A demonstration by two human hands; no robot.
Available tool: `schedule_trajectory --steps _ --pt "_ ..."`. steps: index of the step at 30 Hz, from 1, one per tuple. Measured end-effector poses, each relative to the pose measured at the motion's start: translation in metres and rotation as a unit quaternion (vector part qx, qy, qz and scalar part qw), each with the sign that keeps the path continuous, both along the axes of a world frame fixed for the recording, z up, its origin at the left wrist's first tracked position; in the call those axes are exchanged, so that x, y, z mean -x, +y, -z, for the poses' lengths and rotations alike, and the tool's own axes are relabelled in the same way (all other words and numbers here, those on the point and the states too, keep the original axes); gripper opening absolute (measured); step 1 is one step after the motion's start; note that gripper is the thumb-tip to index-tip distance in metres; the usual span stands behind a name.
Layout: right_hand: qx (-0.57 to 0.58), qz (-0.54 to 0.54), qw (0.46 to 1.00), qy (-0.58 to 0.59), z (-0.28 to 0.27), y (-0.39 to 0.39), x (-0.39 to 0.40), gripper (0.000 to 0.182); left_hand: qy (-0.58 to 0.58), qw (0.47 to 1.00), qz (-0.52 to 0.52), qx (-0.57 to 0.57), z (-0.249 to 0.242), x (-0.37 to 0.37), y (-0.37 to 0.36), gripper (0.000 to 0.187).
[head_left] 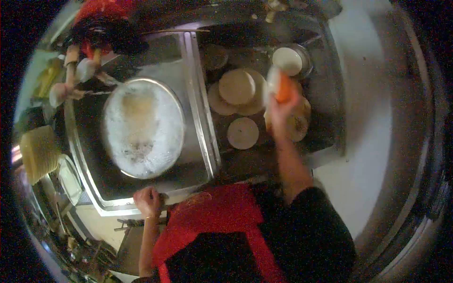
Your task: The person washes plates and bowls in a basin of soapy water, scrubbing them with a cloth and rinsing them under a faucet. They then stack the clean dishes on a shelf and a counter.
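My right hand (286, 104), smeared by motion, is closed on an orange-and-white thing (282, 87) whose kind is too blurred to name. It hangs over the right sink basin (255, 165), above several pale round plates. Near it are a white bowl (287, 61), a stacked plate (237, 87) and a single plate (243, 133). My left hand (148, 201) is curled closed at the front rim of the left sink (111, 203); what its fingers hold, if anything, is hidden. Beyond it, a large round tub (175, 101) of foamy water stands in that sink.
A metal divider (196, 89) separates the two sinks. At the far left stand a stack of yellowish trays (39, 153) and a white dish (70, 179). A pale counter (361, 94) runs along the right. Red cloth (101, 10) and pale knobbed shapes (71, 78) show at the upper left.
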State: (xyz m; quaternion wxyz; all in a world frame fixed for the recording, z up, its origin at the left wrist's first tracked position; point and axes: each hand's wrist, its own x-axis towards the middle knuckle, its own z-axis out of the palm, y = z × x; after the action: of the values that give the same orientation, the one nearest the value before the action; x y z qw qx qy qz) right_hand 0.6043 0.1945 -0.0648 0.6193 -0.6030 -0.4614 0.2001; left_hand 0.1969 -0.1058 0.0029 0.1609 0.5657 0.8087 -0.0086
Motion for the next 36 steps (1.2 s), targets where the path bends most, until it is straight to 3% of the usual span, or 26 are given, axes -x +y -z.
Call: schedule_trajectory --steps 2,4,5,7,9,11,12,13,14,16,18,19,21,22,24,25,26,27,28,29,30,31,33,34,36 --pt "0.049 0.045 0.986 -0.154 -0.036 -0.029 -0.036 0.067 -0.018 0.995 0.033 -0.090 0.000 0.002 -0.003 0.009" --pt "0.058 0.065 0.996 -0.001 -0.067 -0.047 -0.049 0.055 -0.036 0.995 0.023 -0.092 0.003 0.002 -0.003 0.009" --pt "0.054 0.062 0.997 0.000 -0.092 -0.053 -0.042 0.055 -0.055 0.994 0.016 -0.091 0.005 0.000 -0.003 0.008" --pt "0.140 -0.055 0.955 0.255 -0.135 -0.062 -0.017 0.050 -0.043 0.993 0.024 -0.105 0.004 -0.003 -0.002 0.008" --pt "0.207 -0.135 0.895 0.373 -0.117 -0.069 0.018 0.050 -0.034 0.992 0.035 -0.115 0.005 -0.003 -0.003 0.008" --pt "0.310 -0.226 0.874 0.299 -0.081 -0.075 0.072 0.045 -0.046 0.991 0.046 -0.114 0.005 -0.001 -0.004 0.007" --pt "0.267 -0.297 0.851 0.341 -0.102 -0.077 0.125 0.048 -0.047 0.991 0.047 -0.114 0.007 -0.002 -0.005 0.007" --pt "0.279 -0.354 0.800 0.396 -0.084 -0.074 0.158 0.050 -0.027 0.991 0.044 -0.120 0.008 -0.002 -0.006 0.007" --pt "0.380 -0.352 0.761 0.391 -0.099 -0.072 0.191 0.051 -0.007 0.991 0.040 -0.125 0.009 -0.003 -0.008 0.007" --pt "0.416 -0.357 0.760 0.349 -0.098 -0.072 0.254 0.049 -0.008 0.993 0.027 -0.118 0.013 -0.002 -0.011 0.007" --pt "0.289 -0.493 0.763 0.301 -0.095 -0.070 0.290 0.049 -0.007 0.994 0.013 -0.107 0.012 -0.001 -0.012 0.008" --pt "0.293 -0.495 0.760 0.302 -0.100 -0.070 0.294 0.049 -0.015 0.993 0.005 -0.121 0.009 -0.003 -0.012 0.007" --pt "0.386 -0.482 0.660 0.428 -0.112 -0.069 0.302 0.036 -0.024 0.991 -0.007 -0.133 0.007 -0.004 -0.012 0.007" --pt "0.390 -0.481 0.659 0.427 -0.103 -0.067 0.297 0.036 -0.006 0.995 -0.010 -0.096 0.008 -0.004 -0.012 0.007" --pt "0.189 -0.501 0.793 0.291 -0.079 -0.051 0.276 0.020 0.010 0.998 -0.011 -0.054 0.014 -0.002 -0.014 0.006" --pt "0.148 -0.450 0.843 0.257 -0.085 -0.040 0.251 0.016 -0.010 0.996 -0.017 -0.083 0.017 0.000 -0.018 0.006" --pt "0.105 -0.397 0.885 0.220 -0.091 -0.022 0.219 0.013 -0.029 0.993 -0.025 -0.112 0.021 0.002 -0.021 0.006" --pt "0.058 -0.373 0.908 0.182 -0.062 0.005 0.191 0.014 -0.027 0.993 -0.027 -0.109 0.025 0.006 -0.023 0.006" --pt "0.055 -0.262 0.947 0.176 -0.024 0.032 0.160 0.013 -0.042 0.996 -0.035 -0.077 0.031 0.010 -0.026 0.006" --pt "0.129 -0.208 0.960 0.135 -0.047 0.044 0.125 0.014 -0.056 0.996 -0.044 -0.047 0.033 0.010 -0.025 0.006" --pt "0.178 -0.120 0.976 0.036 -0.004 0.068 0.088 0.016 -0.053 0.996 -0.048 -0.045 0.023 0.004 -0.017 0.006" --pt "0.163 -0.154 0.974 -0.001 0.013 0.081 0.054 0.020 -0.035 0.996 -0.020 -0.085 0.005 -0.005 -0.003 0.005" --pt "0.279 -0.190 0.922 -0.190 0.069 0.112 -0.015 0.026 -0.009 0.993 0.004 -0.118 -0.003 -0.008 0.006 0.005" --pt "0.284 -0.195 0.920 -0.186 0.080 0.120 -0.025 0.026 -0.010 0.994 -0.002 -0.110 0.001 -0.006 0.003 0.004" --pt "0.399 -0.229 0.873 -0.164 0.099 0.130 -0.038 0.038 -0.007 0.995 -0.009 -0.097 0.010 -0.001 -0.003 0.004"
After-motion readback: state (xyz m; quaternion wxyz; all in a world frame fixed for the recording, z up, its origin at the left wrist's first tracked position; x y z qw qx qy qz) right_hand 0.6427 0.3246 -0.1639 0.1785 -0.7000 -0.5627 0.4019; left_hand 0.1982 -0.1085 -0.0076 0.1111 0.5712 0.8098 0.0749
